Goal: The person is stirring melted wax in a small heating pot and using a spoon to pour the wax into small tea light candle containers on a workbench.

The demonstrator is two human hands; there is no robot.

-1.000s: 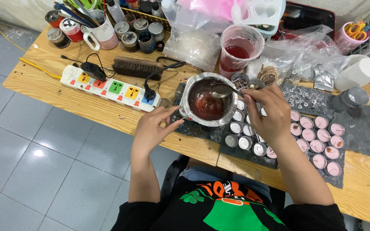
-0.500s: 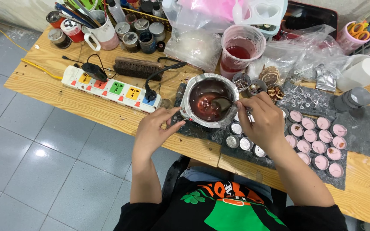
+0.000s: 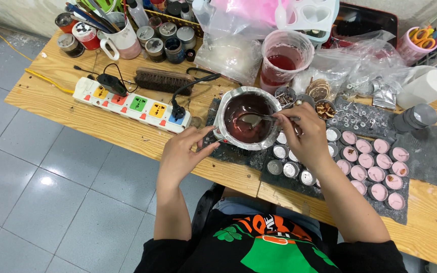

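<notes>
A small metal pot [image 3: 226, 103] holding dark red liquid stands on the wooden table [image 3: 67, 98], near its front edge. My left hand [image 3: 180, 154] grips the pot's handle at its lower left side. My right hand [image 3: 304, 136] holds a metal spoon [image 3: 251, 119] whose bowl dips into the liquid. Under and beside my right hand lie rows of small round tins [image 3: 284, 151], some empty, and many filled with pale pink wax [image 3: 375, 162], all on a dark mat [image 3: 433, 156].
A white power strip [image 3: 130, 103] with coloured sockets and a brush [image 3: 163, 80] lie left of the pot. A plastic cup of red liquid [image 3: 285, 55], plastic bags, jars, a mug of tools and a white roll [image 3: 428, 86] crowd the back of the table.
My right hand has shifted left over the pot and the spoon now rests in the liquid. My left hand stays at the handle. The camera has drifted slightly.
</notes>
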